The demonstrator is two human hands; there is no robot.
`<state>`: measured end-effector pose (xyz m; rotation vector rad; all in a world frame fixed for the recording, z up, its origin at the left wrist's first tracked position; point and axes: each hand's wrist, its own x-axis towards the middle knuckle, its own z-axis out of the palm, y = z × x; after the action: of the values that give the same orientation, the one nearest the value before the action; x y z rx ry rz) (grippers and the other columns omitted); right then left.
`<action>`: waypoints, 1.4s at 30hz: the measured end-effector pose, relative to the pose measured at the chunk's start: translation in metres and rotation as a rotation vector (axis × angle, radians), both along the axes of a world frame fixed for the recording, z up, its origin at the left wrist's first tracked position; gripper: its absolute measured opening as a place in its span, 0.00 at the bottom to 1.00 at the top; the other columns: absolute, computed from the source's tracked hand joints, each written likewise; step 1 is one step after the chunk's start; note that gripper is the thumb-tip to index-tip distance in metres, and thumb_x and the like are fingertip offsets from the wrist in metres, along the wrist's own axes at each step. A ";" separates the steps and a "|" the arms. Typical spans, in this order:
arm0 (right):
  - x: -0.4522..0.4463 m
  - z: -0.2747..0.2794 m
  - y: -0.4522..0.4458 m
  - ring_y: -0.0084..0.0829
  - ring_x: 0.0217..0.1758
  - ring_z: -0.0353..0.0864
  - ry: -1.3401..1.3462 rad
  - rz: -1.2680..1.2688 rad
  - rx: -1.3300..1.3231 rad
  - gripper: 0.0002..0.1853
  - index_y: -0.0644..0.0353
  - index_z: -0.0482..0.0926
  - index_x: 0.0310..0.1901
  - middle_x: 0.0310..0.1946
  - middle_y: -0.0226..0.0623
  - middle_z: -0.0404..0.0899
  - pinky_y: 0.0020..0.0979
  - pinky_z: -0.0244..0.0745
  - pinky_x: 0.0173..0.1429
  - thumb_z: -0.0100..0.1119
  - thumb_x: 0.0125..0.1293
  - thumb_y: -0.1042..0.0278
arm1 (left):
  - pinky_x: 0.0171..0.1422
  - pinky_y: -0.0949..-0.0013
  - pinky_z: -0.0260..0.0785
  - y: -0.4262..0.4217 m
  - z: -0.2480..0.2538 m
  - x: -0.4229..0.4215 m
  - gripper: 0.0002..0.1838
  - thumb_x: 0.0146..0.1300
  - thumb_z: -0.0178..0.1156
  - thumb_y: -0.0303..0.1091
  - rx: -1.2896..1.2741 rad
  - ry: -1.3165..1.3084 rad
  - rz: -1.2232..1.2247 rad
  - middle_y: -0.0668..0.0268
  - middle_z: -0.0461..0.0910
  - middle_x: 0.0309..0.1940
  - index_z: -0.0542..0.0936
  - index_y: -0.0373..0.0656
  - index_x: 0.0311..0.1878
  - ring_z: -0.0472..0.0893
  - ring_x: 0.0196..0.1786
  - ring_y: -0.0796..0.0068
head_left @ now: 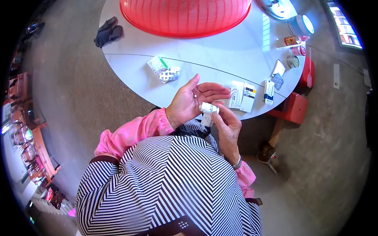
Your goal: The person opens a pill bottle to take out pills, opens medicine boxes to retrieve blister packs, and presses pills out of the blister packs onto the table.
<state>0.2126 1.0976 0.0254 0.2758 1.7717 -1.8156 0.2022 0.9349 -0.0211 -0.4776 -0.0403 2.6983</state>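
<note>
My left hand [187, 98] is held palm up near the table's front edge, its fingers stretched out. On its palm lies a small white pill [195, 96]. Close beside it, my right hand [227, 125] grips a small white pill bottle [209, 108] between thumb and fingers. The bottle is tilted, with one end toward the left palm. Below the bottle hangs a white labelled piece; I cannot tell whether it belongs to it.
A large red mesh cover [185, 17] stands on the white round table [138, 65]. Medicine boxes [248, 97] and blister packs [169, 74] lie near the front. A dark cloth item [108, 32] sits at the left edge, jars [292, 61] at the right. Red stools [294, 108] stand beside the table.
</note>
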 end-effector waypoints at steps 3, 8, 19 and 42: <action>-0.005 0.001 -0.005 0.15 0.36 0.75 0.017 0.011 0.018 0.16 0.67 0.78 0.54 0.39 0.31 0.81 0.17 0.69 0.39 0.60 0.65 0.74 | 0.74 0.53 0.56 -0.001 -0.005 0.001 0.39 0.75 0.25 0.56 0.027 0.001 -0.003 0.40 0.69 0.62 0.71 0.26 0.58 0.66 0.69 0.48; -0.008 -0.006 -0.004 0.15 0.36 0.75 -0.068 -0.017 -0.034 0.17 0.68 0.77 0.55 0.40 0.31 0.81 0.17 0.69 0.38 0.60 0.65 0.72 | 0.73 0.53 0.58 -0.006 -0.005 0.000 0.39 0.75 0.25 0.56 0.040 0.041 0.031 0.40 0.69 0.62 0.72 0.26 0.57 0.66 0.68 0.48; -0.007 -0.015 -0.012 0.15 0.42 0.76 0.052 -0.058 -0.079 0.17 0.67 0.77 0.56 0.42 0.30 0.80 0.17 0.71 0.46 0.60 0.66 0.73 | 0.73 0.55 0.57 -0.004 0.012 -0.010 0.40 0.74 0.25 0.59 -0.193 0.088 0.025 0.44 0.72 0.60 0.72 0.29 0.57 0.69 0.67 0.52; -0.018 -0.016 -0.012 0.18 0.37 0.78 -0.030 0.153 -0.026 0.17 0.66 0.78 0.55 0.41 0.35 0.81 0.20 0.78 0.39 0.59 0.67 0.68 | 0.70 0.55 0.63 0.000 -0.003 -0.005 0.36 0.75 0.28 0.56 -0.128 0.078 -0.082 0.43 0.73 0.58 0.73 0.30 0.55 0.71 0.64 0.51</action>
<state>0.1950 1.0859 0.0096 0.1522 1.6995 -1.7165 0.1972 0.9350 -0.0241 -0.4019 0.1706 2.6468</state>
